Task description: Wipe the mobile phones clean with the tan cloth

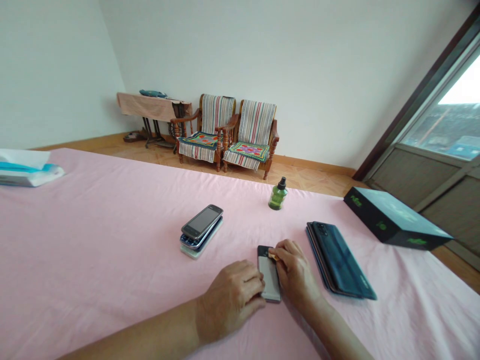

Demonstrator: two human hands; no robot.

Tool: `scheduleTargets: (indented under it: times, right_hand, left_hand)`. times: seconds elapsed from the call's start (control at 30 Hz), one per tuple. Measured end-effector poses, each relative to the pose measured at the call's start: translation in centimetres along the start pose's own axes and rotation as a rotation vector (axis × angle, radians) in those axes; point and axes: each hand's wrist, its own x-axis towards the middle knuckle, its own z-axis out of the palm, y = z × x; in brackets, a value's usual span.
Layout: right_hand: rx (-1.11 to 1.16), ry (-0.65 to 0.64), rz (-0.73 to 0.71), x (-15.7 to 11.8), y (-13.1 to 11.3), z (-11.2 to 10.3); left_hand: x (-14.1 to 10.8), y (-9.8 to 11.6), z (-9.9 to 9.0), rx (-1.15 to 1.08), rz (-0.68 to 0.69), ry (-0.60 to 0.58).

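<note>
1. The right hand (296,270) is pinching a small, pale tan piece (273,256) at the far, black end of a slim, silver-and-black rectangular phone (270,280), which is lying between both hands. The fingers are partly hiding the piece, so it could be slipping loose if the pinch is too shallow.

2. The left hand (234,295) is curling its fingers against the phone's left edge; from here I cannot tell whether it is gripping or only steadying. If that hold is light, sideways pressure from the right hand could be sending the phone sliding.

3. The soft pink cloth (123,230) is lying under both hands; any bunching there could be tilting the phone mid-press.

4. Right of the right hand, a stack of glossy dark-blue phones (339,257) is resting near enough for a swinging forearm to be knocking it.

5. Ahead and left of the left hand, a grey touchscreen phone (203,222) is leaning on the phones beneath; a tug on the cloth could be toppling it.
</note>
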Motion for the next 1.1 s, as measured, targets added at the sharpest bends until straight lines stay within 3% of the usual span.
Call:
scheduleTargets:
  times: [0.13,0.33,0.53,0.7,1.1]
  right_hand:
    - [0.036,-0.062,0.009,-0.2,-0.2,-0.1]
    - [0.027,0.03,0.034,-0.1,0.0,0.3]
    - [0.115,-0.033,0.057,-0.3,-0.5,-0.3]
    - [0.183,0.096,0.123,0.1,-0.5,-0.1]
    - [0.049,0.038,0.01,0.8,-0.8,1.2]
  left_hand:
    - [0.0,0.1,-0.1,0.002,-0.011,-0.007]
    - [0.0,0.0,-0.1,-0.006,0.004,-0.013]
    - [0.0,-0.1,-0.1,-0.013,-0.02,-0.026]
    - [-0.1,-0.1,-0.2,-0.024,-0.008,-0.013]
    - [0.0,0.0,-0.1,-0.009,-0.03,-0.038]
